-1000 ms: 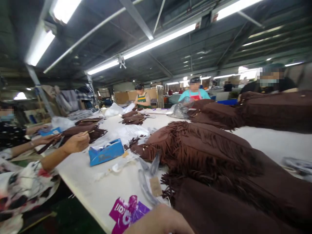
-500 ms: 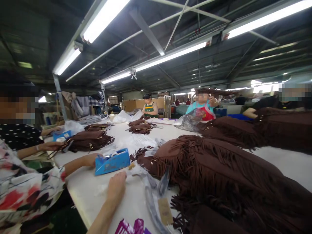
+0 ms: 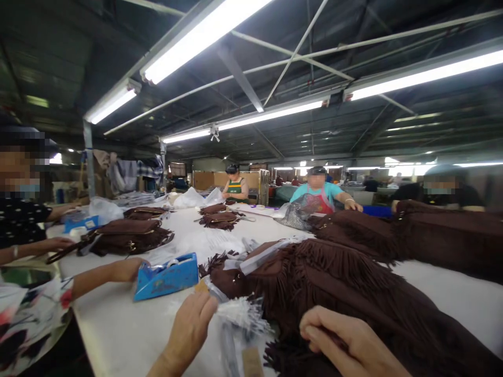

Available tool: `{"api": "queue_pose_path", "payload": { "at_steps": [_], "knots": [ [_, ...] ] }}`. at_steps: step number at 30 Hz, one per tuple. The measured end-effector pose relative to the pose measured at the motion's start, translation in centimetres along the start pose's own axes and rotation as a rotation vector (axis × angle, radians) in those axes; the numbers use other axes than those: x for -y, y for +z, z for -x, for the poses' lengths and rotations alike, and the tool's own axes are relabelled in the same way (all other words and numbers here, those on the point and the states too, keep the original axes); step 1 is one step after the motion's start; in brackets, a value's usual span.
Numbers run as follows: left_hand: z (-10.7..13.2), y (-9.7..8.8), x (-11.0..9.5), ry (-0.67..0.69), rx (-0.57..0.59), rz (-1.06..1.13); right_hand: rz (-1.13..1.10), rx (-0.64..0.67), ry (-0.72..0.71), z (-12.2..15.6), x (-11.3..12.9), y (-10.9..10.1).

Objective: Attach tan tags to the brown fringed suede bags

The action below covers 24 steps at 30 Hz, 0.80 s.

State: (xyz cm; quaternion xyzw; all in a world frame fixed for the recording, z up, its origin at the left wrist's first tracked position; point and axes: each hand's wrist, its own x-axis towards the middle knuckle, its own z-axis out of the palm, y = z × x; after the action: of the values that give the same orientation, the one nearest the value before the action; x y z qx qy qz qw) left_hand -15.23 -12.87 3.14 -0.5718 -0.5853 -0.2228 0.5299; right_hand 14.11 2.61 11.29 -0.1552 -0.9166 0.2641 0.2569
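Note:
My left hand [image 3: 192, 322] is low at the centre with its fingers curled together; what they hold, if anything, is hidden. A bunch of white plastic strands [image 3: 243, 314] lies just to its right, and a small tan tag [image 3: 201, 285] shows beyond the fingertips. My right hand [image 3: 341, 335] is at the lower right, thumb and fingers pinched, in front of the dark brown fringed bags [image 3: 338, 272]. Nothing nameable shows in that pinch. Clear plastic strips [image 3: 230, 340] run between the hands, above a brown card [image 3: 252, 362].
On the white table [image 3: 106, 319], a co-worker's hand [image 3: 131, 268] touches a blue tape dispenser [image 3: 167, 277]. More brown bags [image 3: 129, 235] lie at the left and right. Crumpled plastic [image 3: 301, 212] lies farther back. Several other people stand around the table.
My right hand has come into view at the lower right. My left hand has shifted slightly right and down. White strands now lie beside it, and a clear strip lies across the bags.

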Motion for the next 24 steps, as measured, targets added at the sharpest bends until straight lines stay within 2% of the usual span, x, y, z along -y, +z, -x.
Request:
{"api": "queue_pose_path", "payload": {
  "at_steps": [3, 6, 10, 12, 14, 17, 19, 21, 24],
  "knots": [
    [-1.4, -1.6, -1.5, 0.084, -0.007, 0.096, -0.157, 0.008, 0.035, -2.6, 0.6, 1.2],
    [-2.5, -2.6, -2.6, 0.115, 0.023, 0.155, -0.267, 0.003, 0.073, -4.0, 0.9, 2.0],
    [-3.3, -3.0, -2.9, 0.116, 0.010, 0.177, -0.192, 0.100, -0.010, -4.0, 1.6, 2.1],
    [-3.3, -2.9, -2.7, 0.118, 0.002, 0.183, -0.093, 0.142, -0.054, -3.9, 1.9, 1.9],
    [-3.2, -2.6, -2.5, 0.138, 0.020, 0.190, 0.129, 0.124, -0.111, -3.8, 1.9, 1.6],
    [-2.5, -1.7, -2.2, 0.184, 0.104, 0.209, 0.578, 0.087, -0.154, -3.6, 1.1, 1.0],
    [-2.1, -1.0, -2.4, 0.190, 0.165, 0.230, 0.712, 0.092, -0.120, -2.9, 0.7, 0.7],
    [-1.9, -0.4, -3.0, 0.162, 0.185, 0.248, 0.589, 0.104, -0.078, -1.9, 0.7, 0.7],
    [-2.1, -0.2, -4.5, 0.135, 0.145, 0.287, 0.069, 0.234, -0.018, -0.5, 1.1, 1.1]
  ]
}}
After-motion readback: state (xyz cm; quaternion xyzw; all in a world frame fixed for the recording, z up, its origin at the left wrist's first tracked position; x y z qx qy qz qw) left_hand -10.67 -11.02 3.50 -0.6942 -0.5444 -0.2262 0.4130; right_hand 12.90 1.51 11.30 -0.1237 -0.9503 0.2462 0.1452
